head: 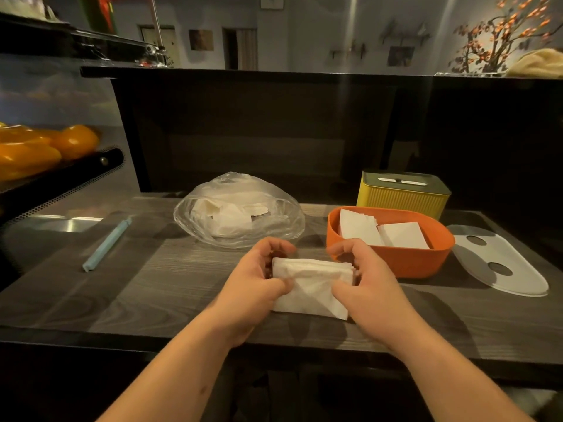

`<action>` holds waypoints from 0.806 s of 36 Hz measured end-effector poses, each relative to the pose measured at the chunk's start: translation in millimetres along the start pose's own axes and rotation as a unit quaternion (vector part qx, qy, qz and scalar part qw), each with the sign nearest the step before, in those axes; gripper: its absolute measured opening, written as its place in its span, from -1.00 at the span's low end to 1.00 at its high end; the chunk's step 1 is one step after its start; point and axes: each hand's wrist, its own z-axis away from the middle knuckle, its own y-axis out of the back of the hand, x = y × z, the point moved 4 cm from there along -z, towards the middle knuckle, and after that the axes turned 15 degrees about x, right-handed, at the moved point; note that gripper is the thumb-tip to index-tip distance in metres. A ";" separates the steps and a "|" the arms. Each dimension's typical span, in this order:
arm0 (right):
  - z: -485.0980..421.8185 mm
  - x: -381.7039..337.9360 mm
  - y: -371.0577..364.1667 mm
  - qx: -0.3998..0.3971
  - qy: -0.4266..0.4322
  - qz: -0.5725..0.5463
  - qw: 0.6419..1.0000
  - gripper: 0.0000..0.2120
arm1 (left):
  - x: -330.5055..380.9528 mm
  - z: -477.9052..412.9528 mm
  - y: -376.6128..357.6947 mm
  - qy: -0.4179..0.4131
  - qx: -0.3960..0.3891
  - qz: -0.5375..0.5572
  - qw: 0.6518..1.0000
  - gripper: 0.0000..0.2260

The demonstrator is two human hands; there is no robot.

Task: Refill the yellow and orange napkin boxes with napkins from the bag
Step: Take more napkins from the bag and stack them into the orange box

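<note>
Near the worktop's (122, 300) front edge, left hand (259, 278) and right hand (365, 275) grip the napkin stack (310, 284) by its ends, long axis left-right. The orange box (408, 260) holds two white piles (380, 236); the yellow box (402, 196) is lidded; the bag (237, 211) holds napkins.

Bag (239, 208) left of open box (396, 261); lid (487, 254) right

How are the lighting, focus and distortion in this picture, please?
Head view: dim, warm light; left hand, right hand and napkin stack fairly sharp; flowering branches at top right blurred; wide-angle stretch toward the corners; bright reflection on the metal surface at left.
</note>
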 end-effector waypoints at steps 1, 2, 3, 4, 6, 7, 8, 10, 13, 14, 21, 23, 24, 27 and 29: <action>-1.9 -3.2 4.5 -0.021 0.018 0.035 0.999 -0.54 | 3.9 -0.7 0.1 -0.001 -0.004 -0.011 1.000 -0.56; -4.2 -6.4 9.6 -0.043 0.032 0.068 0.996 -0.53 | 7.4 -2.3 -0.6 0.002 -0.012 -0.021 1.000 -0.55; -6.1 -10.2 14.8 -0.065 0.042 0.093 0.993 -0.52 | 11.7 -4.1 -1.9 0.009 -0.023 -0.030 0.999 -0.53; -7.9 -14.3 19.9 -0.088 0.049 0.111 0.989 -0.50 | 16.8 -5.9 -3.2 0.019 -0.038 -0.042 0.998 -0.52; -10.6 -21.4 30.4 -0.143 0.060 0.146 0.977 -0.46 | 27.6 -11.0 -9.4 0.037 -0.082 -0.067 0.994 -0.49; -11.5 -24.5 35.9 -0.171 0.063 0.161 0.970 -0.45 | 33.9 -13.9 -13.7 0.039 -0.107 -0.080 0.990 -0.48; -12.3 -27.4 41.9 -0.194 0.062 0.170 0.964 -0.46 | 39.7 -17.1 -18.1 0.037 -0.130 -0.095 0.986 -0.48; -13.9 -32.3 53.5 -0.232 0.052 0.178 0.955 -0.51 | 51.7 -22.0 -29.3 0.036 -0.168 -0.128 0.977 -0.47; -17.5 -37.0 67.8 -0.278 0.033 0.191 0.941 -0.56 | 68.4 -25.8 -50.0 0.040 -0.224 -0.147 0.963 -0.47; -18.4 -38.6 71.1 -0.292 0.024 0.194 0.936 -0.54 | 72.9 -26.5 -56.6 0.039 -0.239 -0.152 0.958 -0.47; -28.8 -37.5 97.4 -0.287 -0.029 0.184 0.940 -0.47 | 83.9 -45.4 -97.3 -0.011 -0.243 -0.172 0.955 -0.51; -33.9 -31.9 107.4 -0.265 -0.045 0.161 0.950 -0.44 | 81.5 -53.3 -103.2 -0.035 -0.203 -0.155 0.966 -0.58; -37.3 -28.6 113.8 -0.244 -0.051 0.148 0.957 -0.43 | 80.1 -57.8 -103.9 -0.064 -0.167 -0.154 0.972 -0.63; -52.8 -16.2 136.5 -0.133 -0.061 0.097 0.984 -0.40 | 74.6 -70.0 -102.0 -0.205 -0.044 -0.228 0.951 -0.78; -63.6 -7.4 150.1 -0.043 -0.070 0.056 0.995 -0.39 | 68.4 -73.8 -107.0 -0.258 -0.037 -0.299 0.918 -0.82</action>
